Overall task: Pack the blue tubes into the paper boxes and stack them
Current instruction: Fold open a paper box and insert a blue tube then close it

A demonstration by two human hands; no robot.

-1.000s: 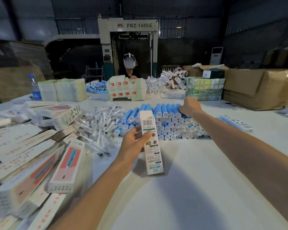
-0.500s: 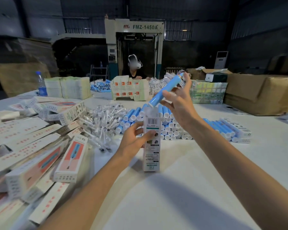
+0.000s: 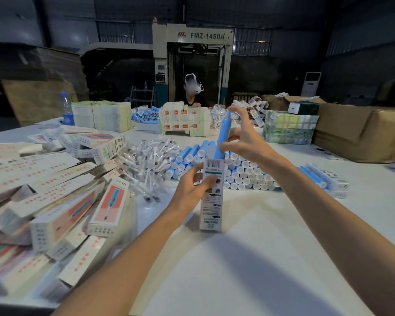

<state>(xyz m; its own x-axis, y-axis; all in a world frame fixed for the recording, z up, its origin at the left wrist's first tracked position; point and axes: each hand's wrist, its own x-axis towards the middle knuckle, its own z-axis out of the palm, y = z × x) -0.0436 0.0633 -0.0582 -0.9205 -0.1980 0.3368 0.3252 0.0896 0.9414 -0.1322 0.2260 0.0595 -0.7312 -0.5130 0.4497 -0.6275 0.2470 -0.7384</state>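
Head view, packing station. Item: one slim light-blue plastic tube (image 3: 222, 131), lodged by its lower end in the open top of a tall white printed paper box (image 3: 211, 201); most of its length is shown above the rim.

Orientation: long axis near upright, leaned slightly to the right; the tapered end is pointed up, and the other end is hidden inside the box.

Box: stood on end on the white surface (image 3: 237, 258), barcode panel turned to the camera, gripped near the top by the left hand (image 3: 189, 188), fingers (image 3: 209, 180) curled round its sides.

Right hand (image 3: 249, 144): the tube is pinched low down between thumb and a fingertip, the remaining fingers (image 3: 240, 115) splayed apart.

Stock: a stacked pile of capped blue tubes (image 3: 244, 172) is laid just behind the box; a heap of white-and-red printed cartons (image 3: 55, 213) is spread at the left.

Handling note, as judged: insertion is under way; closing and stacking are not yet done. The tube is best brought in line with the box's axis before release, so that the rim is not snagged. The box should be held square on its base while the tube is slid down.
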